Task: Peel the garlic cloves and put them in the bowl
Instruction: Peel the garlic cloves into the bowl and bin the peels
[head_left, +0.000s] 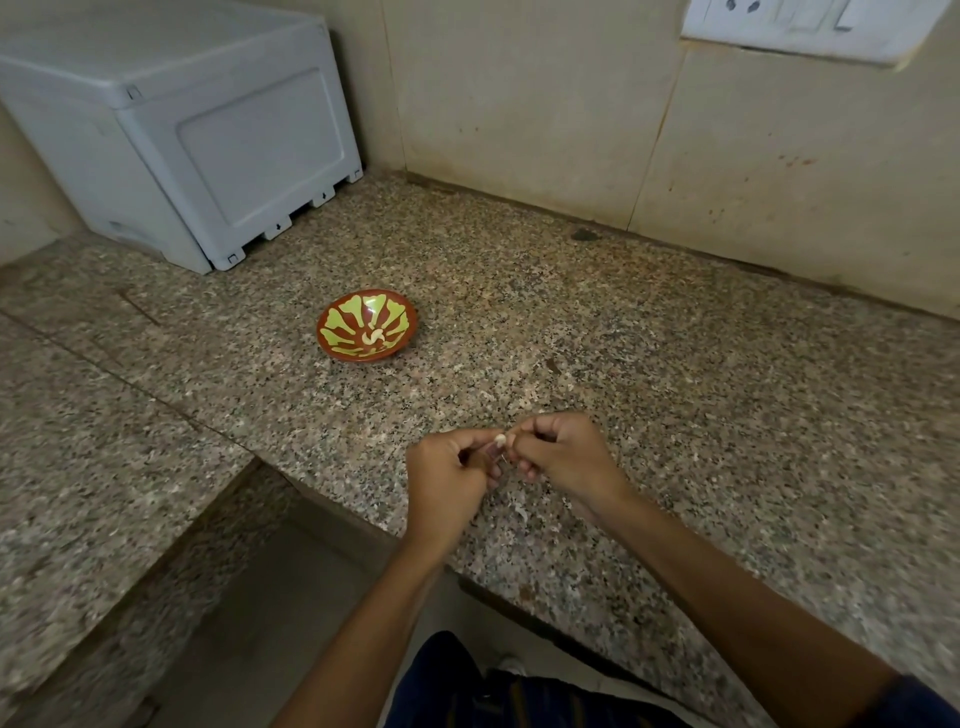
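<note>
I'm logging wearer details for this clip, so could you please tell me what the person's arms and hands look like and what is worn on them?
Both forearms are bare to above the elbow. The left hand and right hand show no gloves, rings, watch or bracelets. A dark navy short sleeve edge shows at the right upper arm.

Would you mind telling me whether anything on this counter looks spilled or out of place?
Only small things: pale scraps, probably garlic skin, lie on the counter near the hands at, and a dark stain sits by the wall. The bowl stands upright.
</note>
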